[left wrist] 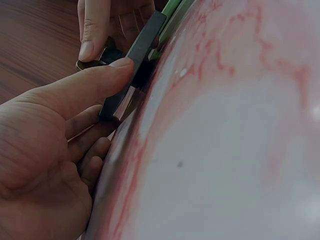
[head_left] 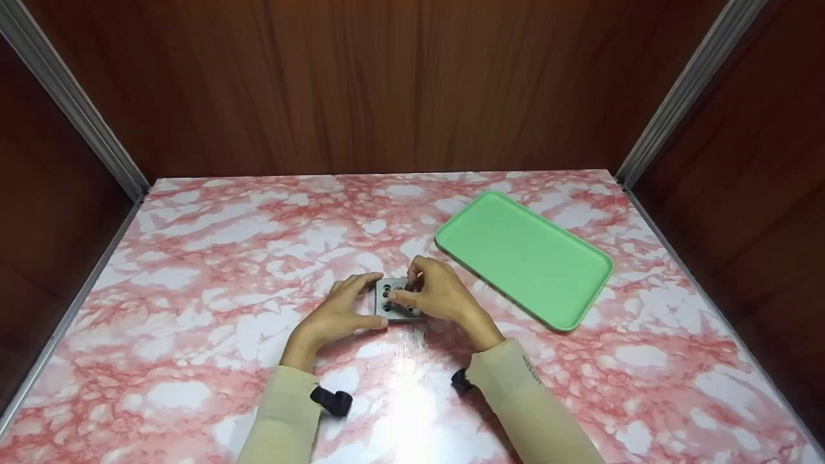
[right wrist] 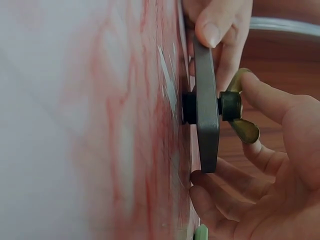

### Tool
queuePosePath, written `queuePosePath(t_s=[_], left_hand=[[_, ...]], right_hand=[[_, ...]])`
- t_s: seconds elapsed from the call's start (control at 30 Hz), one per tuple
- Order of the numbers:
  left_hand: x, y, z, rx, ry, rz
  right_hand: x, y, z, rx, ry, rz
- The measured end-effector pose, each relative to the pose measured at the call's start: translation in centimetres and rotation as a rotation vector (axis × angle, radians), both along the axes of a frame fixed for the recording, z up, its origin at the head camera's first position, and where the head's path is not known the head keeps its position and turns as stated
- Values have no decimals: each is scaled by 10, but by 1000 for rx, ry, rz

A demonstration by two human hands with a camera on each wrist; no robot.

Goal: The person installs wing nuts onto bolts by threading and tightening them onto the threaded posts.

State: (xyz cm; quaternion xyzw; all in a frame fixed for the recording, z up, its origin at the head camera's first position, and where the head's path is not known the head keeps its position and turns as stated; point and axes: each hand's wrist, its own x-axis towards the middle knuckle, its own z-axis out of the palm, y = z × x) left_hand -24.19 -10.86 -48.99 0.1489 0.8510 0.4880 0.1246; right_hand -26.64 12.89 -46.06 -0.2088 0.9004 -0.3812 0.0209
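Observation:
A grey metal plate (head_left: 397,314) with several round holes lies a little above the marbled table, in front of me. At its left end, my left hand (head_left: 335,312) grips the plate's edges between thumb and fingers. My right hand (head_left: 441,290) is over the plate's right part, with thumb and index finger on a wing nut. In the right wrist view the brass-coloured wing nut (right wrist: 246,132) stands above the plate (right wrist: 206,100), beside a dark collar (right wrist: 231,106). A black bolt head (right wrist: 189,108) shows beneath the plate. From the head, the right fingers hide most of the wing nut.
A light green tray (head_left: 525,258) lies at an angle, right of the hands and farther back. Brown wood-grain panels (head_left: 387,90) close off the back and both sides of the table (head_left: 193,270). Black wrist cameras (head_left: 332,401) sit on both sleeves.

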Motion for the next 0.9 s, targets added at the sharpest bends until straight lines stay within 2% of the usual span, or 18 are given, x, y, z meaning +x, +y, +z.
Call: queuePosePath(t_s=[0.23,0.43,0.63,0.8,0.9], left_hand=[[1,0,1,-14,-1,3],[1,0,1,-5,3,6],[1,0,2,-6,2,5],[1,1,1,-1,-3,3],[2,1,1,0,-4,6]], right_hand=[[2,-1,1,-8,0,-10],[0,0,2,16,9,20],[-4,9,5,13,-37,118],[-8,17,8,-10,-47,236],[-9,21,8,-31,-56,273]])
